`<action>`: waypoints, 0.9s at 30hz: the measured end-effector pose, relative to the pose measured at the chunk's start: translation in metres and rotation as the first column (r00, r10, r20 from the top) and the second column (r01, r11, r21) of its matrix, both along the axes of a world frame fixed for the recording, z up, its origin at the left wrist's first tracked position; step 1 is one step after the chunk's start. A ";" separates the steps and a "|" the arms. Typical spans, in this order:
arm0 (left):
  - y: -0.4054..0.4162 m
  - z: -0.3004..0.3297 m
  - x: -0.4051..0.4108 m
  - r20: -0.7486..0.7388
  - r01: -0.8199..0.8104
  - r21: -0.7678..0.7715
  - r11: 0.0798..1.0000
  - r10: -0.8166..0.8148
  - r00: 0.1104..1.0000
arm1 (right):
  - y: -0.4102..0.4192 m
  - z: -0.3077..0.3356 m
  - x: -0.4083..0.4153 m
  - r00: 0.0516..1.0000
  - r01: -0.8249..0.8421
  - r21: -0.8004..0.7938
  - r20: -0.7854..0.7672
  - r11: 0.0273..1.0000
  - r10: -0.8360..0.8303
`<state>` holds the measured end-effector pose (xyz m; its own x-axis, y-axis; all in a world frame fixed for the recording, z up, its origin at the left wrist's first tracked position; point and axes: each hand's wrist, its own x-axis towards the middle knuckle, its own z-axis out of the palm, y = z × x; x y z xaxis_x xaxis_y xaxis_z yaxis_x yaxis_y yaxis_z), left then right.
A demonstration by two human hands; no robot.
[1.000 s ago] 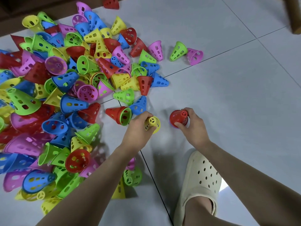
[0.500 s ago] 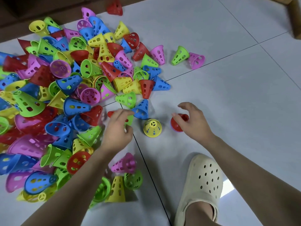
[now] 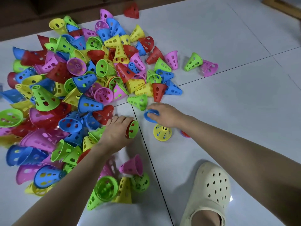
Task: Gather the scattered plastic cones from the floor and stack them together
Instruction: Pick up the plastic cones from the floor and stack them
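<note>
blue cone [image 3: 150, 115] gripped by right hand [image 3: 166, 115]; left hand [image 3: 116, 130] clasps nested red-green cones [image 3: 132, 129].

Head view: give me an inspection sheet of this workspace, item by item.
Surface: pale tiled floor, dark grout lines.
Job's things: big pile of cones; yellow cone upright; red cone mostly hidden.
Clutter: nothing seen.
Grippers: left hand on a red-and-green nested pair; right hand on a blue cone.
Cables: nothing seen.
Surroundings: cream clog; dark strip along the top.
</note>
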<state>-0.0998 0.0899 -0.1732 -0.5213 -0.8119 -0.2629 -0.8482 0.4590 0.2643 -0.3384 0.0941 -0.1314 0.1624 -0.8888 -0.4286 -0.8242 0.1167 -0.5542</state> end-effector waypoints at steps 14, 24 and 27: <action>0.022 0.027 -0.012 0.176 -0.189 0.014 0.982 0.184 0.967 | -0.004 -0.011 -0.013 0.920 0.391 0.130 -0.081 0.911 -0.383; 0.006 0.058 -0.029 -0.102 -0.227 0.056 0.972 0.232 0.967 | 0.000 0.001 -0.029 0.820 0.560 0.119 0.061 0.820 -0.569; 0.007 0.068 -0.038 -0.307 -0.264 0.239 0.934 0.331 0.892 | 0.008 0.018 -0.040 0.690 0.675 0.045 0.313 0.736 -0.652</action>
<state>-0.1374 0.0964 -0.1051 -0.3466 -0.8964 -0.2762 -0.7813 0.1129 0.6139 -0.3785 0.1023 -0.1138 -0.3767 -0.8375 -0.3959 -0.3461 0.5236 -0.7785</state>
